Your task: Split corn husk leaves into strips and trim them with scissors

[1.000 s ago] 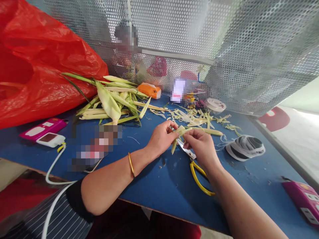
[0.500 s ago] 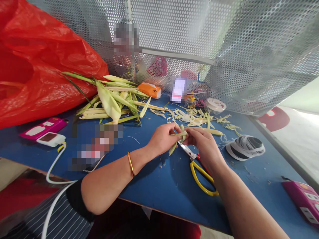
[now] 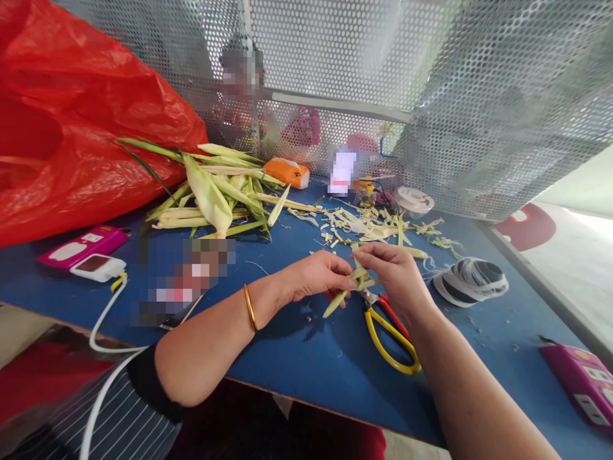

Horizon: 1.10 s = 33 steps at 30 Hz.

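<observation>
Both hands meet over the middle of the blue table. My left hand and my right hand pinch a folded pale green leaf strip between their fingertips, its loose end hanging down to the left. Yellow-handled scissors lie on the table just under my right wrist. A gold bangle circles my left wrist.
A pile of long green leaves lies at the back left beside a big red plastic bag. Leaf scraps are scattered behind the hands. A coil of white band sits at the right. Pink devices lie at both sides. Perforated metal screens wall the table.
Both hands have moved a little nearer and lower, turning the leaf strip. The scissors now show more fully beside my right wrist.
</observation>
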Each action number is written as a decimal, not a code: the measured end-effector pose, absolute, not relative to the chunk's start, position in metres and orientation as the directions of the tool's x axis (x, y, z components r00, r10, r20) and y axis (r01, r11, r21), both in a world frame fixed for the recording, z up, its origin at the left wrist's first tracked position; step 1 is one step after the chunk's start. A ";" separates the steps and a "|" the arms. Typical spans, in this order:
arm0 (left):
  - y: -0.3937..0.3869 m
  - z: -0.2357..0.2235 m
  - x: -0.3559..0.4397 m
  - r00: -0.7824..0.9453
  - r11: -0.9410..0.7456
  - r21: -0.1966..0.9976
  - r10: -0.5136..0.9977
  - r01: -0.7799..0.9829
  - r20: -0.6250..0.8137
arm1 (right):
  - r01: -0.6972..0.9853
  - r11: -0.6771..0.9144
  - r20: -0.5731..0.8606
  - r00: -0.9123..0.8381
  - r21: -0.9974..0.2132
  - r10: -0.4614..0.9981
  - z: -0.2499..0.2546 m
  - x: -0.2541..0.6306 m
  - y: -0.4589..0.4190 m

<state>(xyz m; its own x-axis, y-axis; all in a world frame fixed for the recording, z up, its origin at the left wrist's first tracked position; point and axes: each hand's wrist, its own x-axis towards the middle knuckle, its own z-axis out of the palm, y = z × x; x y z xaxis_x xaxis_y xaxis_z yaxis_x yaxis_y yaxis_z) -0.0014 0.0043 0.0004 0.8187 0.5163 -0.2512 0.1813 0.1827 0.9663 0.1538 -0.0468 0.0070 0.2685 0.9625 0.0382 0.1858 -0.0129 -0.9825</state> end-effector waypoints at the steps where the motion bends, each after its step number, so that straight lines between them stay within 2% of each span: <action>1: 0.004 0.002 -0.003 0.839 0.190 0.965 0.482 0.179 -0.250 | 0.193 -0.005 0.048 0.272 -0.981 0.961 0.007 0.154 -0.046; 5: 0.006 0.005 -0.007 0.875 0.178 0.972 0.433 0.151 -0.215 | 0.221 0.020 0.099 0.350 -0.975 0.931 0.004 0.156 -0.045; 9: 0.006 0.004 -0.005 0.863 0.184 0.968 0.445 0.172 -0.238 | 0.191 0.041 0.110 0.368 -0.981 0.923 -0.001 0.153 -0.046; 17: -0.001 0.001 0.002 0.791 0.166 0.971 0.563 0.173 -0.238 | 0.175 0.030 0.088 0.338 -0.984 0.937 -0.007 0.146 -0.046; 21: -0.003 0.000 0.003 0.809 0.145 0.967 0.530 0.208 -0.253 | 0.074 -0.032 -0.008 0.312 -0.997 0.950 -0.007 0.144 -0.047; 23: -0.003 0.001 0.002 0.819 0.128 0.968 0.515 0.217 -0.252 | 0.053 0.000 0.018 0.332 -0.999 0.943 -0.008 0.143 -0.047; 26: -0.004 0.003 0.001 0.819 0.120 0.966 0.513 0.228 -0.257 | 0.111 0.096 0.132 0.378 -0.989 0.916 -0.011 0.141 -0.045; 29: -0.005 0.005 0.002 0.799 0.149 0.959 0.532 0.240 -0.282 | 0.186 0.092 0.154 0.355 -0.978 0.922 -0.014 0.144 -0.042; 31: -0.005 0.005 0.003 0.753 0.182 0.957 0.591 0.226 -0.290 | 0.255 0.083 0.176 0.365 -0.963 0.914 -0.014 0.149 -0.041; 33: -0.001 0.005 0.004 0.680 0.219 0.959 0.677 0.179 -0.282 | 0.363 0.111 0.267 0.414 -0.925 0.870 -0.013 0.153 -0.042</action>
